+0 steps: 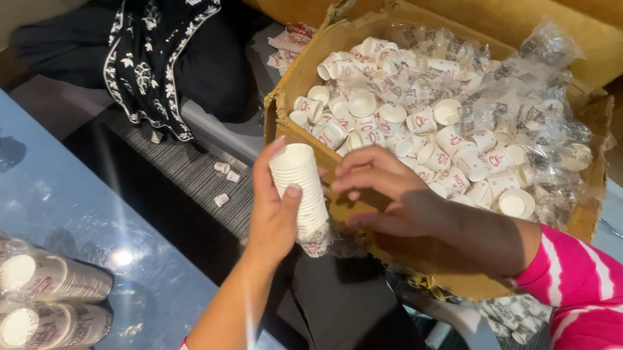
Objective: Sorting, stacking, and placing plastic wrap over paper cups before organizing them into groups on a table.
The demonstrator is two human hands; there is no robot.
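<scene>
The stack of small paper cups held in the left hand is white, and the loose cups in the brown cardboard box are white with small red markings — some lie in clear, glossy plastic wrap. The sleeves are bright pink with irregular white streaks, and the garment beyond is black with a white floral pattern. The tabletop is glossy grey-blue; the sleeved cup stacks on it show white rims and pale brown sides — the wall behind the box is mustard yellow.
</scene>
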